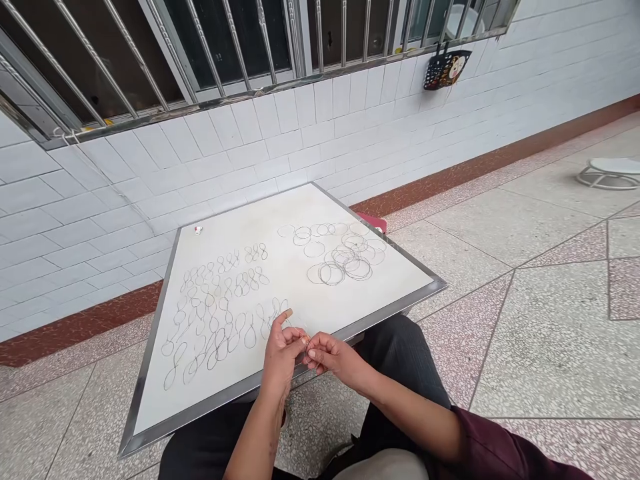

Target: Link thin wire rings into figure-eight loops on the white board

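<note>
My left hand (286, 348) and my right hand (330, 357) meet over the near edge of the white table. Thumb and fingers of each are pinched together on a thin wire, too fine and too covered to make out its shape; a small orange spot shows between the fingertips. One finger of the left hand points up and away. Left of my hands, several wire figure-eights (216, 357) lie in rough rows. To the right and farther back is a loose cluster of round wire rings (345, 263), many overlapping.
The table (165, 417) has a grey metal rim and stands near a white tiled wall (280, 127). A small white object (199, 230) sits by its far left corner. A dark basket (445, 70) hangs from the window bars. At right stands a low round stool (613, 167).
</note>
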`<state>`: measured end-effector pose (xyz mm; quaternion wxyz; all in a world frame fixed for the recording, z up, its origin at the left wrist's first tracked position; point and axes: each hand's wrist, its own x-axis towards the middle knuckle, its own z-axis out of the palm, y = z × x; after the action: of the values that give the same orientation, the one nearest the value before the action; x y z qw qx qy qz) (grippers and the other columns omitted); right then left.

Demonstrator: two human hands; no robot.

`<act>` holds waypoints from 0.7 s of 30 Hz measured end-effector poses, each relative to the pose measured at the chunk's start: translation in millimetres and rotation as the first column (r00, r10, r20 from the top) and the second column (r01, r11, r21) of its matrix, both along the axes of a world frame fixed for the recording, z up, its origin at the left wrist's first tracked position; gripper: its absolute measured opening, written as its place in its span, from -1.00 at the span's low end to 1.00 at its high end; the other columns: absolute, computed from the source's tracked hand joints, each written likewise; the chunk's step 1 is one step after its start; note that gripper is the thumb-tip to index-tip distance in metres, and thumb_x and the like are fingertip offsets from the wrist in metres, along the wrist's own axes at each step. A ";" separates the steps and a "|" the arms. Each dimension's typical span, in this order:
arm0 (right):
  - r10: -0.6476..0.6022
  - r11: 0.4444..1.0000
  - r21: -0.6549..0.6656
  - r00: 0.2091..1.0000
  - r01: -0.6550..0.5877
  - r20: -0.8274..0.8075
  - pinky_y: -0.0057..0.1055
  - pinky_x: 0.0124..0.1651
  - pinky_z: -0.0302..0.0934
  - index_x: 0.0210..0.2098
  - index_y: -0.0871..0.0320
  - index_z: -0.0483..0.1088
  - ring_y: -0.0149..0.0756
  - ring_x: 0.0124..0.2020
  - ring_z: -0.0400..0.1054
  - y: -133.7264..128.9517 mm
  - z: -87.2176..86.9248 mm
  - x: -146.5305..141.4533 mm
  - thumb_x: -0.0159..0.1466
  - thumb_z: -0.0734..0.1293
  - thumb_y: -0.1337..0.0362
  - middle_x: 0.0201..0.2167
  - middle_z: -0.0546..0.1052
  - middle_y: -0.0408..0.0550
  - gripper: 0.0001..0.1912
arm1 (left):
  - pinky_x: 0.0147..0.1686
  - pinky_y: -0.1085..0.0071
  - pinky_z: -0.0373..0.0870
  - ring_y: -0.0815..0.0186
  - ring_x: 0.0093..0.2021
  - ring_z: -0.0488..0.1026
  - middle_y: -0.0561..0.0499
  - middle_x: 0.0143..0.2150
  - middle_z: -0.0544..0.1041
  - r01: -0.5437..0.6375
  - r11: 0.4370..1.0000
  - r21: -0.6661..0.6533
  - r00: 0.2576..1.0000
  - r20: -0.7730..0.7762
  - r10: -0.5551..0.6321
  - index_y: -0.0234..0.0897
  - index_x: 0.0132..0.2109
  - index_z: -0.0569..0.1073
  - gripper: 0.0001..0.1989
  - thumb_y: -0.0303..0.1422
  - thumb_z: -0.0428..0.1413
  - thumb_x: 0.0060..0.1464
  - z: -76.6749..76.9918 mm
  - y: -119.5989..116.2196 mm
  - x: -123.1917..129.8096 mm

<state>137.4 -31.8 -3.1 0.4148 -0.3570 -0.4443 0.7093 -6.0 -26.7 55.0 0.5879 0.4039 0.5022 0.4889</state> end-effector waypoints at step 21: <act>-0.222 0.973 0.052 0.973 0.225 -0.062 -0.46 -0.47 0.11 -0.33 0.07 0.27 -0.44 -0.51 0.16 15.3 13.1 -1.1 0.06 0.49 0.09 -0.47 0.27 -0.26 -0.65 | -0.34 0.38 0.33 0.31 -0.45 0.44 0.12 -0.47 0.48 0.027 0.998 0.054 0.992 -0.126 -0.020 -0.24 0.30 0.23 -0.21 -0.43 0.25 -0.12 -20.4 -14.5 12.2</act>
<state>136.3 -16.5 10.0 0.5145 -0.3723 -0.4103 0.6544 6.2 -41.2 34.6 0.5493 0.4561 0.5195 0.4694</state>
